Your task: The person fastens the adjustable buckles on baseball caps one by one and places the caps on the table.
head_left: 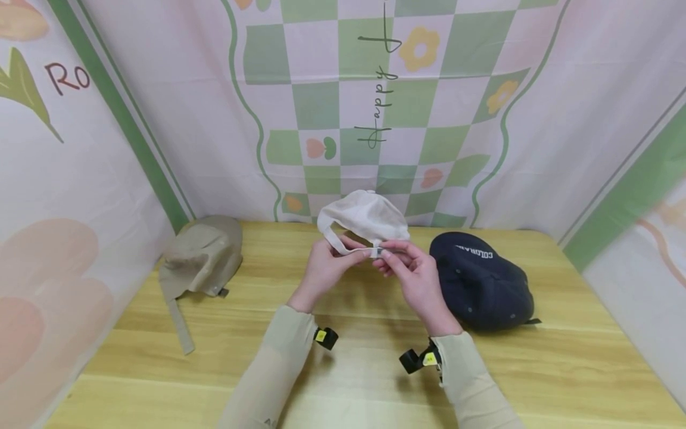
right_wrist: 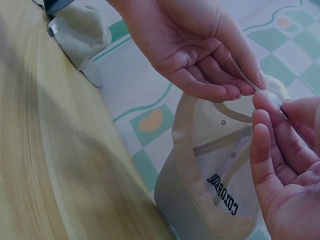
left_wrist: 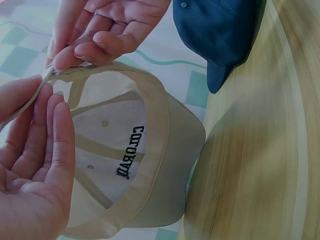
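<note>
A white baseball cap (head_left: 367, 213) is held up over the far part of the table, its back strap toward me. My left hand (head_left: 328, 267) pinches the strap between thumb and fingers on the left. On the right, my right hand (head_left: 417, 275) pinches the strap at its small buckle (head_left: 377, 252). The fingertips of both hands are close together there. In the left wrist view the cap's inside (left_wrist: 107, 145) faces the camera, with dark lettering showing on the front panel and the brim pointing toward the table.
To the left on the wooden table (head_left: 364, 381) lies a beige cap (head_left: 203, 256), its strap hanging loose toward me. A navy cap (head_left: 482, 286) with white lettering lies right of my right hand. Patterned cloth (head_left: 316, 107) stands behind the table and at both sides.
</note>
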{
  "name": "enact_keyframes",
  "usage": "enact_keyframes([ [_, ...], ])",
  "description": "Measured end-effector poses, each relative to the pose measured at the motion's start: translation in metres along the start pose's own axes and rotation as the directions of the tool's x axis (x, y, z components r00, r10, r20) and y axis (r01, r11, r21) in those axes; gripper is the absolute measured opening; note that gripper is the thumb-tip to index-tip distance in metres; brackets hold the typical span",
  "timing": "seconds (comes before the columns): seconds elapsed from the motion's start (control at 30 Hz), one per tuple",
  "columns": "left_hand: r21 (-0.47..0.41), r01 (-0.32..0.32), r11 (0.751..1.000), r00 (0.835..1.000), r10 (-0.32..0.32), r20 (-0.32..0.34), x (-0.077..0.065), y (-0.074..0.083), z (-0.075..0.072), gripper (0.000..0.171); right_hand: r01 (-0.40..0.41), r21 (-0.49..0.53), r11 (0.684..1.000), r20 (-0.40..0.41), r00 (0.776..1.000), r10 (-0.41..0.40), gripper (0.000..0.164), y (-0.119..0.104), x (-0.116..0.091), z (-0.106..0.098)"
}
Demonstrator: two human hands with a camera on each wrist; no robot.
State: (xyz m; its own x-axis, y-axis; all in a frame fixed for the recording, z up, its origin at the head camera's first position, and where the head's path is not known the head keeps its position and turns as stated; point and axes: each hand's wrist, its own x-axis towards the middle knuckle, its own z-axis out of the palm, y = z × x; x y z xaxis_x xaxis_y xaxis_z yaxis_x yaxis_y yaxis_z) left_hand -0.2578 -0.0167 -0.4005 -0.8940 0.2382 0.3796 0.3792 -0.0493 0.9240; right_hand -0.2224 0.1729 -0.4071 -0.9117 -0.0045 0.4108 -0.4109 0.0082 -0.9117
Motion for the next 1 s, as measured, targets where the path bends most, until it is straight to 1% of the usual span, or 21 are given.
enact_keyframes([
  [0.23, -0.027, 0.011, 1.000, 1.000, -0.011, -0.005, 0.0001, -0.0011, 0.0021, 0.015, 0.002, 0.016, 1.000, -0.002, 1.000, -0.002, 0.019, 0.0010, 0.0001, 0.0020],
  [0.33, -0.040, 0.004, 0.999, 1.000, -0.005, -0.006, 0.0003, -0.0014, 0.0019, 0.014, 0.004, 0.020, 1.000, 0.002, 1.000, -0.004, 0.019, 0.0005, 0.0004, 0.0027],
  [0.37, -0.041, 0.005, 0.999, 1.000, -0.005, -0.005, -0.0005, 0.0025, 0.0022, 0.013, 0.004, 0.019, 1.000, 0.004, 1.000, -0.005, 0.019, 0.0001, 0.0005, 0.0030],
  [0.5, -0.058, -0.006, 0.998, 1.000, 0.006, 0.001, -0.0008, 0.0025, 0.0014, 0.013, 0.004, 0.015, 1.000, 0.010, 1.000, -0.004, 0.019, -0.0011, 0.0011, 0.0039],
  [0.57, -0.053, -0.011, 0.999, 1.000, 0.010, -0.003, -0.0008, 0.0022, 0.0014, 0.014, 0.003, 0.014, 1.000, 0.012, 1.000, -0.003, 0.019, -0.0014, 0.0012, 0.0045],
  [0.6, -0.051, -0.015, 0.999, 1.000, 0.015, -0.006, 0.0001, -0.0019, 0.0011, 0.015, 0.003, 0.013, 1.000, 0.013, 1.000, -0.003, 0.019, -0.0013, 0.0012, 0.0047],
  [0.8, -0.004, -0.009, 1.000, 0.999, 0.009, -0.035, 0.0003, -0.0019, 0.0021, 0.014, -0.003, 0.018, 1.000, 0.015, 1.000, 0.002, 0.018, -0.0013, 0.0013, 0.0064],
  [1.0, 0.000, -0.014, 1.000, 1.000, 0.014, -0.026, 0.0009, -0.0024, 0.0023, 0.013, -0.018, 0.039, 0.999, 0.033, 0.999, 0.017, 0.020, -0.0011, 0.0015, 0.0086],
])
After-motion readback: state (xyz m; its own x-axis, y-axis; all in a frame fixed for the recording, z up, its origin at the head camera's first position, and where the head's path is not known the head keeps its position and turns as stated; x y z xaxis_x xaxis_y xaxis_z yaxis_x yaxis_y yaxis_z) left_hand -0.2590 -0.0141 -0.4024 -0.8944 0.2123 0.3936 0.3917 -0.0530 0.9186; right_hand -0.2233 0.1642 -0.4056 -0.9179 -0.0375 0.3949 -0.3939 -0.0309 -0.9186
